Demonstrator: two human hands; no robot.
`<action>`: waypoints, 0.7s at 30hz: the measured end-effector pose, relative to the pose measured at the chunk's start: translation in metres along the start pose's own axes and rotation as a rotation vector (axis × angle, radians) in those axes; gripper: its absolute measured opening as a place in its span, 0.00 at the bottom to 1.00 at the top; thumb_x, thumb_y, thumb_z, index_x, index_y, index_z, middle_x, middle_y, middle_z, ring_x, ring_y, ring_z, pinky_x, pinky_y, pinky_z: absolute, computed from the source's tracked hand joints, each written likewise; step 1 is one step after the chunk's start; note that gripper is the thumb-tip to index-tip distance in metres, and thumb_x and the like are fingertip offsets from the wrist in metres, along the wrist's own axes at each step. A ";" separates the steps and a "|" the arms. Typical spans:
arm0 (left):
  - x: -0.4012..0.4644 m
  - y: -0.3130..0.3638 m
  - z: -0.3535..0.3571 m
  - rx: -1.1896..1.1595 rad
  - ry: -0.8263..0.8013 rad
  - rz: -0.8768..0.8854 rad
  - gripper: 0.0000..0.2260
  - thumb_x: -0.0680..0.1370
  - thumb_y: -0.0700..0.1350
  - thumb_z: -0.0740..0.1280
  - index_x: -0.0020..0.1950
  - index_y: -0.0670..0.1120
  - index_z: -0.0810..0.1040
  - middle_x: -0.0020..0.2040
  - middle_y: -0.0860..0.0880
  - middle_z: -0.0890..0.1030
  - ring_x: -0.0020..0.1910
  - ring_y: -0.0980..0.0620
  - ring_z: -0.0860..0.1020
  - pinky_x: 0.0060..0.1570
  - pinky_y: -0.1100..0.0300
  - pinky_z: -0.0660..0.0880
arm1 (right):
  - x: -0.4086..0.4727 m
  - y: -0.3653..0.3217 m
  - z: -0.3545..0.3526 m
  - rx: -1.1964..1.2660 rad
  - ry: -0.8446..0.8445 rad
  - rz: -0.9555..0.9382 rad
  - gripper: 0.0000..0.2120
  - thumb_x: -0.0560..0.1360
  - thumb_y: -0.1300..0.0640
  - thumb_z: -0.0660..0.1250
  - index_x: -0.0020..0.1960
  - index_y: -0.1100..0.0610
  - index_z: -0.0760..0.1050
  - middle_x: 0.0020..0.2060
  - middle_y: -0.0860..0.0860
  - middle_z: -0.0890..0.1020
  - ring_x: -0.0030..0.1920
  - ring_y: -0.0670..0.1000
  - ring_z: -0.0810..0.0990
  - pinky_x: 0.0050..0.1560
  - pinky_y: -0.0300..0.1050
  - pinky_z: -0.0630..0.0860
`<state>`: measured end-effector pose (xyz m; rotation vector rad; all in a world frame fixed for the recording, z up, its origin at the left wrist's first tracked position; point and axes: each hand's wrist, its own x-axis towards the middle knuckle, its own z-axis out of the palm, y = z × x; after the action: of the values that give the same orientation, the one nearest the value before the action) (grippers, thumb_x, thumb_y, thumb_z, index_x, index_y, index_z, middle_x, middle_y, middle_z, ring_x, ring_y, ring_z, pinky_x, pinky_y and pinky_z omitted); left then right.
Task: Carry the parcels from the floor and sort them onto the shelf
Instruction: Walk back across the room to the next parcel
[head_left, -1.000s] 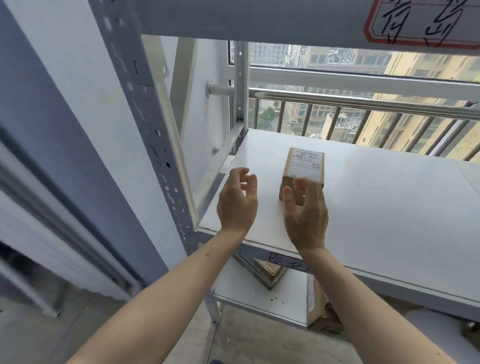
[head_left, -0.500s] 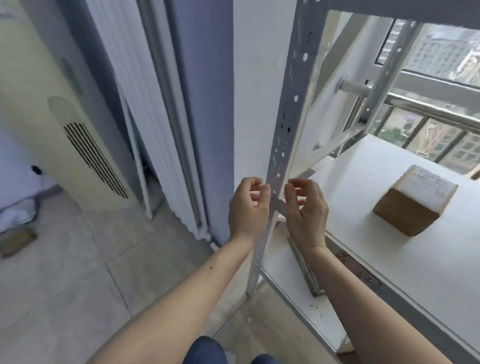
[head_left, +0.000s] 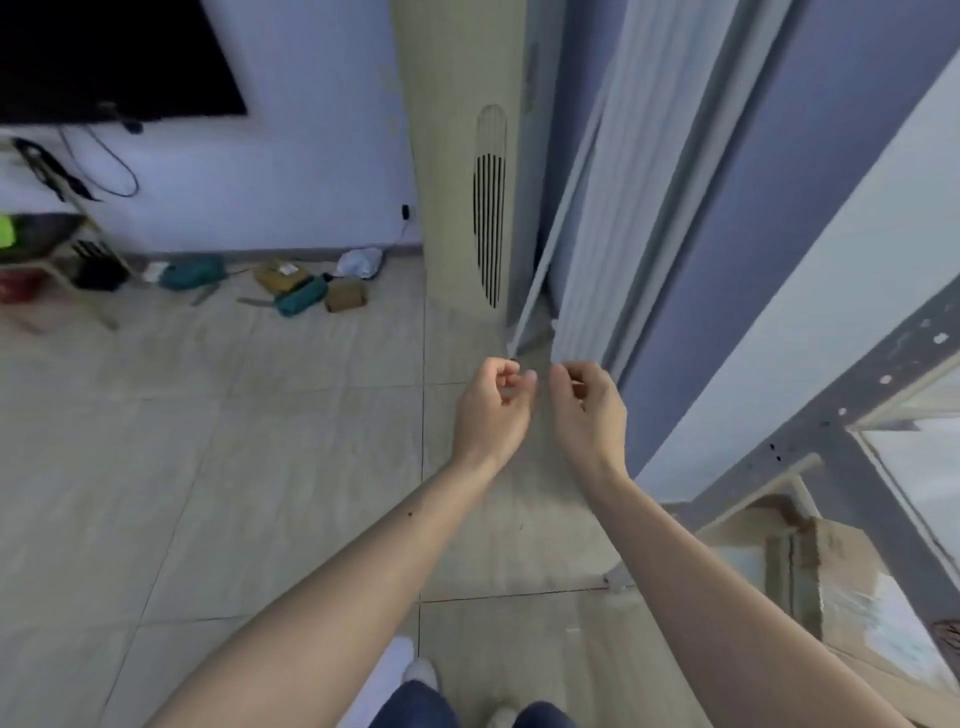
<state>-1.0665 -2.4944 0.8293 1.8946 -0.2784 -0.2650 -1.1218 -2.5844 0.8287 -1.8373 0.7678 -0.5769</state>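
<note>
- While both hands hang empty before the tower air conditioner (head_left: 462, 156), the left hand (head_left: 491, 410) and right hand (head_left: 587, 415) keep their fingers loosely curled, close together.
- Parcels (head_left: 311, 286) lie on the floor (head_left: 208, 467) left of the air conditioner's base.
- Right of it, the shelf (head_left: 810, 415) frame; a cardboard box (head_left: 841, 566) sits low there.

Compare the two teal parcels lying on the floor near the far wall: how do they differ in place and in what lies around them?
The left teal parcel lies nearer the stool leg and apart from the brown boxes. The right teal parcel lies between two brown boxes, apparently against them, and closer to the tall air conditioner. Both are soft-looking, elongated, on the tiled floor; neither hand holds anything.
</note>
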 end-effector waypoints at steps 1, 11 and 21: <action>0.000 -0.007 -0.015 0.004 0.028 -0.021 0.12 0.81 0.51 0.66 0.58 0.45 0.76 0.50 0.50 0.80 0.49 0.50 0.81 0.47 0.60 0.74 | -0.004 -0.005 0.015 -0.004 -0.040 -0.008 0.09 0.80 0.50 0.62 0.52 0.53 0.79 0.52 0.50 0.81 0.50 0.48 0.79 0.51 0.41 0.71; -0.022 -0.075 -0.171 -0.084 0.346 -0.166 0.07 0.80 0.50 0.67 0.54 0.49 0.75 0.49 0.53 0.79 0.51 0.45 0.84 0.56 0.47 0.79 | -0.079 -0.061 0.159 0.010 -0.378 -0.108 0.05 0.80 0.52 0.62 0.49 0.51 0.76 0.51 0.51 0.81 0.46 0.44 0.77 0.49 0.39 0.71; -0.073 -0.153 -0.348 -0.107 0.585 -0.275 0.13 0.79 0.50 0.67 0.60 0.44 0.76 0.52 0.50 0.81 0.51 0.45 0.85 0.58 0.45 0.79 | -0.201 -0.114 0.310 0.039 -0.636 -0.134 0.05 0.80 0.52 0.63 0.48 0.49 0.76 0.51 0.51 0.83 0.48 0.45 0.79 0.44 0.31 0.69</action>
<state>-1.0157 -2.1117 0.8024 1.8137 0.3847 0.0976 -1.0175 -2.2127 0.8129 -1.8893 0.2059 -0.0661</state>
